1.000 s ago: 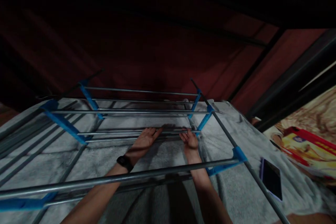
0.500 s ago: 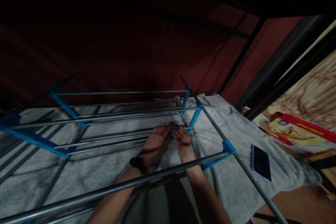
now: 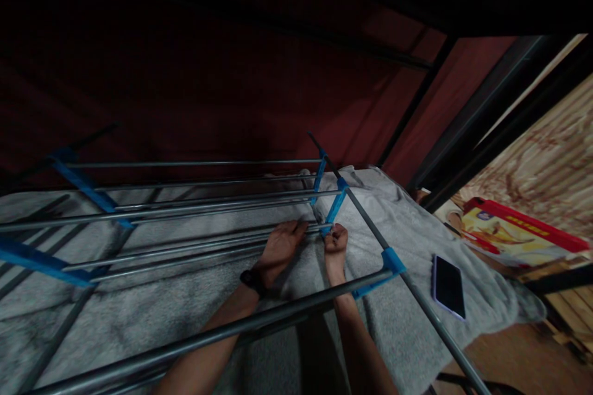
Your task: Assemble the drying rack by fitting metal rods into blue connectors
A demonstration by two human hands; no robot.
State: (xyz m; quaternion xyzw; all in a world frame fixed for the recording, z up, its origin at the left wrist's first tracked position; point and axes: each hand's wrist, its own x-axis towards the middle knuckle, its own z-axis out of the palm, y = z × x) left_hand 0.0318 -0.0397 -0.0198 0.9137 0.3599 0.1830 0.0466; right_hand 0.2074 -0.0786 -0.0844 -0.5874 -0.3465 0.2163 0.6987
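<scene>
A rack frame of grey metal tubes and blue plastic connectors lies across a grey blanket (image 3: 185,287). My left hand (image 3: 280,250), with a dark watch (image 3: 252,282) on its wrist, closes over a lower metal tube (image 3: 222,245) near its right end. My right hand (image 3: 336,244) has its fingers curled at the lower end of a blue connector (image 3: 336,205), where that tube meets it. The undersides of both grips are hidden. A thicker front tube (image 3: 204,336) crosses above both forearms and runs into another blue joint (image 3: 393,260).
A phone (image 3: 448,287) lies on the blanket to the right. Beyond it is a red and yellow box (image 3: 519,234). A dark red wall (image 3: 208,99) stands behind the frame, with black bars (image 3: 417,102) at the right. More blue connectors (image 3: 92,188) are at the left.
My right hand has moved slightly right, from the tube's end to the blue connector, and its fingers have curled in. The left hand stays by the tube. The view has shifted a little.
</scene>
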